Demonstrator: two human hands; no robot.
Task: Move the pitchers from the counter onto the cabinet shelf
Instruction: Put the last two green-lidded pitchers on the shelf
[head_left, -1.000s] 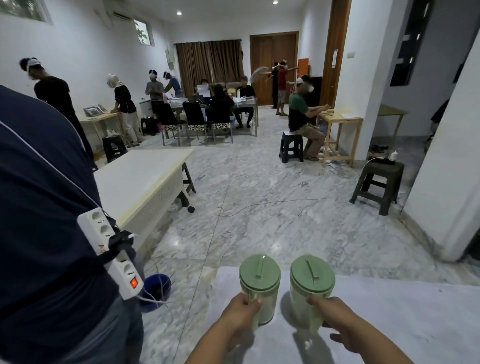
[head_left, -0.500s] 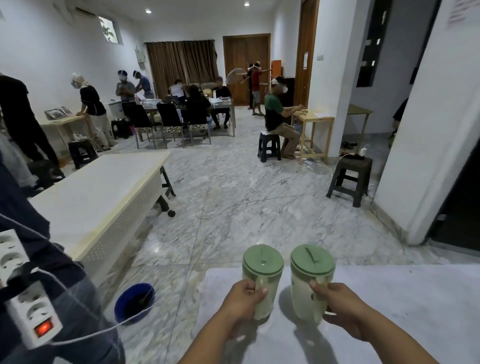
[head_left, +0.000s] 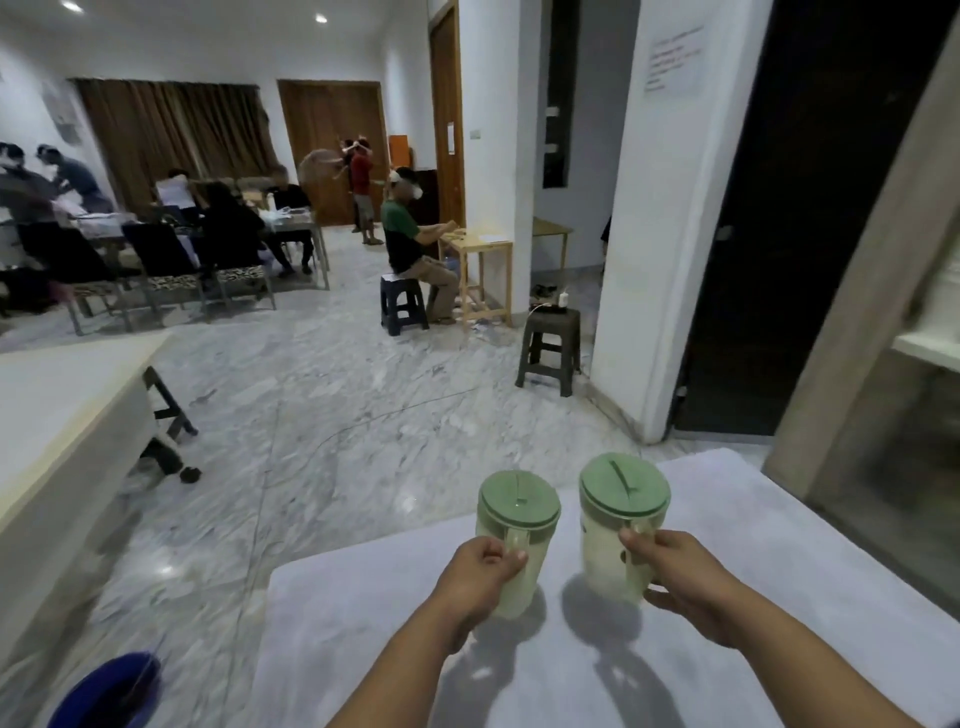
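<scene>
Over counter (head_left: 779, 597), both hands (head_left: 480, 571) gripping pitchers (head_left: 621, 525)

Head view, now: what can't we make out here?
- Cabinet shelf: cut off by the right edge, only a pale ledge shows.
- Handles of left pitcher and right pitcher: covered by left hand and right hand.
- Paper notice: text too small.

Ahead of me: marble floor (head_left: 332, 415), dark stool (head_left: 550, 348) by white pillar (head_left: 660, 234), seated person in green shirt (head_left: 402, 234), blue basin (head_left: 109, 693) lower left.
</scene>
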